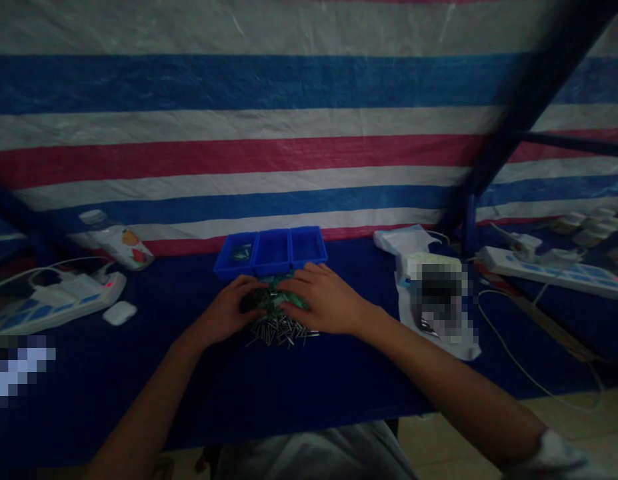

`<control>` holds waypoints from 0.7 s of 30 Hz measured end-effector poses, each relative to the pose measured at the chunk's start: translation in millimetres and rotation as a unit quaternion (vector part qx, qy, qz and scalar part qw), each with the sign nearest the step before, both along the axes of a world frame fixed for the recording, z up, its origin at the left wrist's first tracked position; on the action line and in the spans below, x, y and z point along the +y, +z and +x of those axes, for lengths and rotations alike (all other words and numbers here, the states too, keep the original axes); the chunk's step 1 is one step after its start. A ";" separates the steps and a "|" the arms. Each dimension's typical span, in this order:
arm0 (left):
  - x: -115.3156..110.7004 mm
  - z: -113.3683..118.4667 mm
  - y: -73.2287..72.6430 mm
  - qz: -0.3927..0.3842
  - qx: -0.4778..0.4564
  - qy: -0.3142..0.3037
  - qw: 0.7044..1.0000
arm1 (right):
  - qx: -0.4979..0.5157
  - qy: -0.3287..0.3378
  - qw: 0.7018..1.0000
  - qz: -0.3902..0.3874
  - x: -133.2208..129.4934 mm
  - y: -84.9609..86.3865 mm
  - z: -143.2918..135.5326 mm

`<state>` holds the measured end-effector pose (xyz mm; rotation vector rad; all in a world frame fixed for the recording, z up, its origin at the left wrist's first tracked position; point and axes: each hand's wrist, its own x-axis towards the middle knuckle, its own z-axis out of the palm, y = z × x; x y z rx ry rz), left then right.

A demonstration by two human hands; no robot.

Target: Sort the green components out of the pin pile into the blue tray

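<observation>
Left of centre, the left hand point(231, 308) curls against the nails point(279, 331) and green bits point(285, 293), heaped just below mid-frame under the bins point(272, 252); whether it pinches any, I cannot tell. The right hand point(329, 300) arches over their right side, grip equally unclear; a brisk sweep could scatter nails or jog the bins, though bare table point(289, 400) lies below, down to its lower-centre edge.

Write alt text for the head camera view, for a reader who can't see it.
A person's left hand and right hand curl over a pile of metal pins and green pieces on a dark blue table, in front of three blue trays. Striped sheeting hangs behind.
</observation>
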<state>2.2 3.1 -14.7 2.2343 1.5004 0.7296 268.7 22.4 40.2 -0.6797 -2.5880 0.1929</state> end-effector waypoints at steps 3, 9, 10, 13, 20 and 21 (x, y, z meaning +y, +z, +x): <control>1.7 -0.9 1.0 0.022 -0.016 0.024 0.999 | 0.053 -0.004 0.997 -0.053 20.8 -11.2 -21.8; 3.0 0.9 3.0 0.081 -0.130 0.087 0.984 | 0.126 -0.049 0.984 -0.115 16.8 -43.5 -35.3; 2.4 3.3 3.0 0.087 -0.151 0.100 0.980 | 0.129 -0.048 0.983 -0.123 14.7 -46.7 -36.2; -0.9 13.1 3.1 0.094 -0.216 0.125 0.964 | 0.139 -0.039 0.979 -0.145 11.6 -52.6 -40.3; -5.6 25.4 1.9 0.074 -0.300 0.132 0.942 | 0.206 -0.064 0.958 -0.188 11.1 -55.6 -48.5; -5.1 25.0 1.7 0.059 -0.307 0.126 0.941 | 0.217 -0.069 0.955 -0.191 10.6 -55.7 -48.1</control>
